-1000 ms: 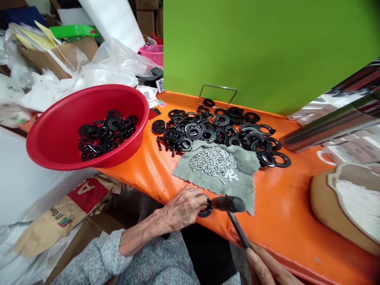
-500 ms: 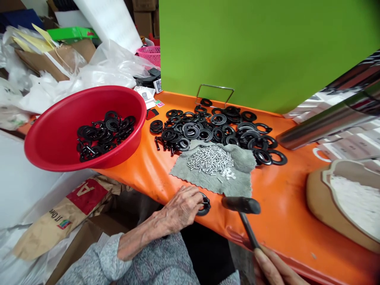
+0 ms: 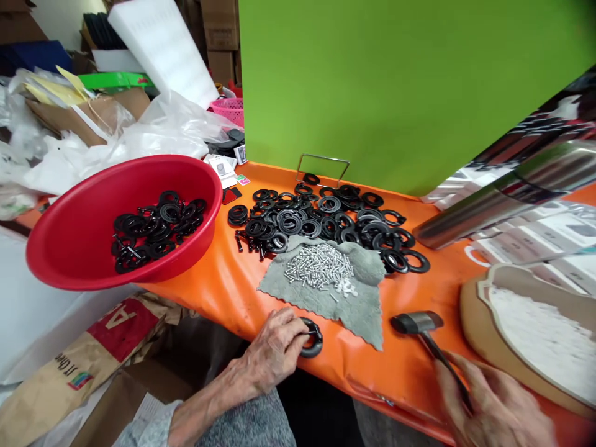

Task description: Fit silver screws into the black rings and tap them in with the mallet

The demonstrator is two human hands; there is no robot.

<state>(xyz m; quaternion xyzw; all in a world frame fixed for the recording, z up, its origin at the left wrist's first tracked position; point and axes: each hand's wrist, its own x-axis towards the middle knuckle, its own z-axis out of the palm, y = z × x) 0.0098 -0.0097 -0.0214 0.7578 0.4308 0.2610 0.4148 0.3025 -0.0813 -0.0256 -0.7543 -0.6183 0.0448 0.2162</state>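
Note:
My left hand [image 3: 279,341] is closed at the near edge of the orange table cover, its fingertips pinching a black ring [image 3: 311,340] that lies there. At the lower right, my right hand [image 3: 496,397] has the handle of a hammer [image 3: 419,323] between thumb and fingers, the grip fairly loose. The hammer's head is low over the orange cover, just right of the cloth; whether it touches cannot be told. Beyond my left hand, a grey-green cloth [image 3: 321,304] bears a heap of small silver pins [image 3: 319,266] and a few white bits [image 3: 346,287].
A pile of black rings [image 3: 326,217] lies behind the cloth. To the left stands a red basin [image 3: 69,242] with more black parts. On the right are a tan tub [image 3: 477,335] of white material and a slanting metal tube [image 3: 465,217]. A green panel [image 3: 372,93] rises behind.
The hammer has moved right, away from the black ring, and its head has turned. My right hand has come further into view. My left hand keeps hold of the ring.

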